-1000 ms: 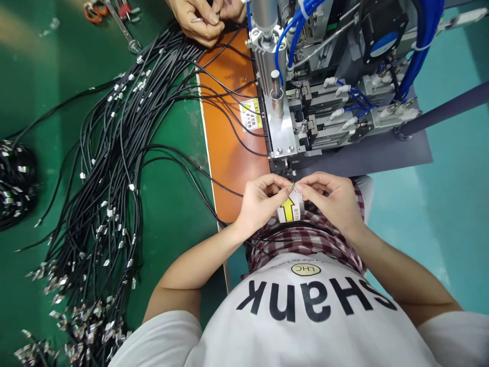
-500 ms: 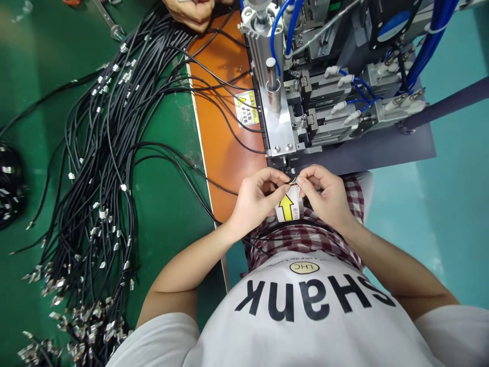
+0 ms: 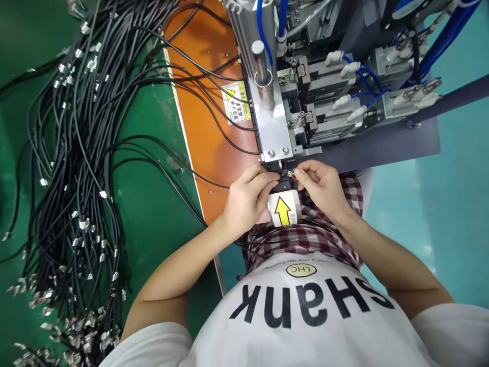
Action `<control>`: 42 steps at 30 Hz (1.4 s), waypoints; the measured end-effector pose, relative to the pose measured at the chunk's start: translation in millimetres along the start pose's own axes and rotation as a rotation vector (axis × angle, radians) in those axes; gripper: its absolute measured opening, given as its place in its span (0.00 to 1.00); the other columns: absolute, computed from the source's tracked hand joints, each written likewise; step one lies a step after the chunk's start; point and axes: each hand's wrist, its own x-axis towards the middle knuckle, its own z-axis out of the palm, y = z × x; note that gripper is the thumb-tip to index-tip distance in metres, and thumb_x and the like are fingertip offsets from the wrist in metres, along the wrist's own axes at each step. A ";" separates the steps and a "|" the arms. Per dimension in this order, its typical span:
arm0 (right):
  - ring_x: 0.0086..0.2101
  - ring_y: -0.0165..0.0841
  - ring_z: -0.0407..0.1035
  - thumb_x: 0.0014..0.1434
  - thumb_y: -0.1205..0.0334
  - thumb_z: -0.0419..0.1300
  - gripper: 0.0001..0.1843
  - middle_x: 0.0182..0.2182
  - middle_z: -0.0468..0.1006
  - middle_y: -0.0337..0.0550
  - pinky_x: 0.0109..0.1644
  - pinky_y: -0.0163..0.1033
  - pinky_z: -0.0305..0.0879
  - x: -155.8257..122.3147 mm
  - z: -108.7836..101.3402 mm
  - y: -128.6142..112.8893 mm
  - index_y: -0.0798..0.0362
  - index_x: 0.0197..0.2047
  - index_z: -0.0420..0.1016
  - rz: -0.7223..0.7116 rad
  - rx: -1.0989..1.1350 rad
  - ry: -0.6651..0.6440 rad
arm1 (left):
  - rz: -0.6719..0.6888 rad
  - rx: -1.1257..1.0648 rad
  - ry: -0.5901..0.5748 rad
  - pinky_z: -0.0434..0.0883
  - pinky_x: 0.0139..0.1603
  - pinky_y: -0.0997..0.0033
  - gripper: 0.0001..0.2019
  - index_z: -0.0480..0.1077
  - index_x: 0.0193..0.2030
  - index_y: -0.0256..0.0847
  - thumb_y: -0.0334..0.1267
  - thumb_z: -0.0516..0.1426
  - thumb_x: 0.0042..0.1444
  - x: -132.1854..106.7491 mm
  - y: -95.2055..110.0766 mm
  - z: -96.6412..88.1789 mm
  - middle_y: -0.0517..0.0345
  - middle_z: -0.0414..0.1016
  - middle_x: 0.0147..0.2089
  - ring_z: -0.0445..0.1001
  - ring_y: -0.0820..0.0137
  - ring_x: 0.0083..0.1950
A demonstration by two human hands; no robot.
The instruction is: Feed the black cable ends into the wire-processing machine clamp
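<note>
My left hand (image 3: 247,199) and my right hand (image 3: 324,187) meet at the front of a grey pneumatic machine (image 3: 301,97). Between thumb and fingers they pinch the stripped end of a thin black cable (image 3: 290,173), whose fine wires show between the fingertips. The cable end sits right at the machine's small black front jaw (image 3: 282,179). Just below the hands is a white label with a yellow arrow (image 3: 283,209) that points toward the machine.
A large bundle of black cables with metal clips (image 3: 84,168) spreads over the green table at the left. An orange base plate (image 3: 206,117) lies under the machine, crossed by several cables. A warning sticker (image 3: 237,102) is on the machine's side. Blue air hoses (image 3: 439,35) run at the upper right.
Both hands have moved forward with the cable end, from above the arrow label up to the machine's front jaw. The other person's hands at the top have left the view.
</note>
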 end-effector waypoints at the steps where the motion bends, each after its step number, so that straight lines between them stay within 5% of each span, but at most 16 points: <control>1: 0.25 0.29 0.68 0.62 0.51 0.65 0.13 0.23 0.72 0.35 0.32 0.37 0.65 1.8 0.0 0.8 0.52 0.33 0.74 0.007 0.005 -0.002 | -0.001 -0.003 -0.002 0.75 0.46 0.69 0.09 0.77 0.47 0.41 0.34 0.55 0.68 0.8 -1.9 0.7 0.55 0.74 0.40 0.75 0.68 0.46; 7: 0.25 0.29 0.68 0.60 0.48 0.66 0.16 0.24 0.74 0.36 0.31 0.37 0.67 6.3 0.1 6.2 0.52 0.33 0.75 0.030 0.025 -0.004 | 0.007 -0.016 -0.013 0.73 0.38 0.71 0.11 0.78 0.48 0.43 0.35 0.53 0.69 1.0 -8.3 4.5 0.56 0.70 0.38 0.74 0.70 0.40; 20: 0.25 0.30 0.68 0.59 0.43 0.66 0.19 0.24 0.73 0.37 0.32 0.38 0.69 7.9 -0.7 7.9 0.51 0.33 0.74 0.015 0.024 -0.005 | -0.030 0.051 -0.035 0.73 0.40 0.70 0.12 0.78 0.48 0.43 0.38 0.52 0.70 1.9 -5.4 5.6 0.56 0.69 0.37 0.74 0.70 0.41; 42: 0.24 0.31 0.70 0.63 0.48 0.63 0.14 0.23 0.73 0.36 0.29 0.38 0.66 3.5 2.3 8.6 0.50 0.34 0.71 0.031 -0.037 0.014 | 0.067 0.179 -0.100 0.72 0.38 0.71 0.17 0.75 0.53 0.41 0.34 0.45 0.71 -5.9 -10.7 6.6 0.52 0.70 0.40 0.74 0.67 0.44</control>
